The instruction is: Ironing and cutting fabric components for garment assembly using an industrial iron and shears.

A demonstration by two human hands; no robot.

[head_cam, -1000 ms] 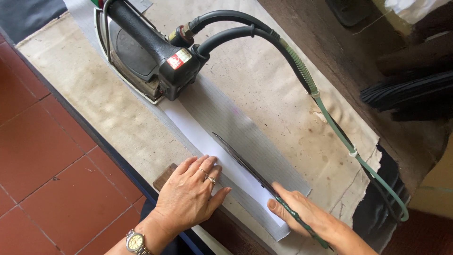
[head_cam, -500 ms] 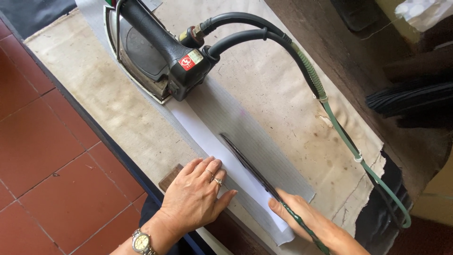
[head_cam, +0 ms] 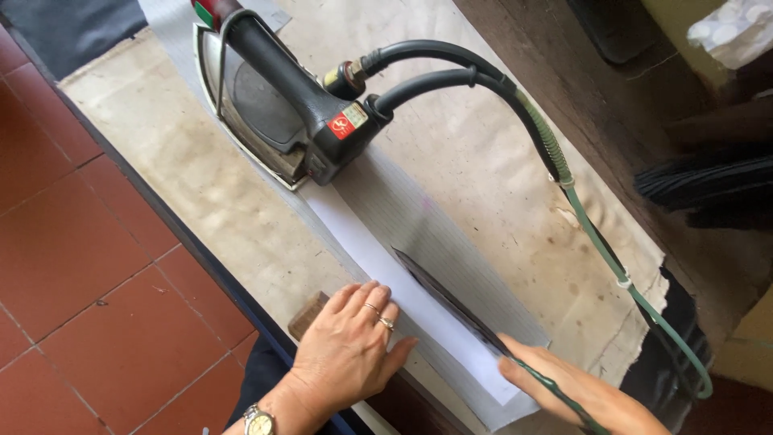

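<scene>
Iron (head_cam: 282, 105) seemingly shifted; hose (head_cam: 564, 177) alongside.

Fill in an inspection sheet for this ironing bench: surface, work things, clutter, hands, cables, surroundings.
Surface: stained beige ironing cover, frayed at its near right edge.
Work things: grey fabric strip with white strip and dark strip on it; steam iron resting on it.
Clutter: brown block at bench edge.
Hands: left hand flat on white strip; right hand pressing strip's end.
Cables: black hoses, green cord.
Surroundings: red floor tiles.

Iron's (head_cam: 274, 105) nose beyond top edge
</scene>
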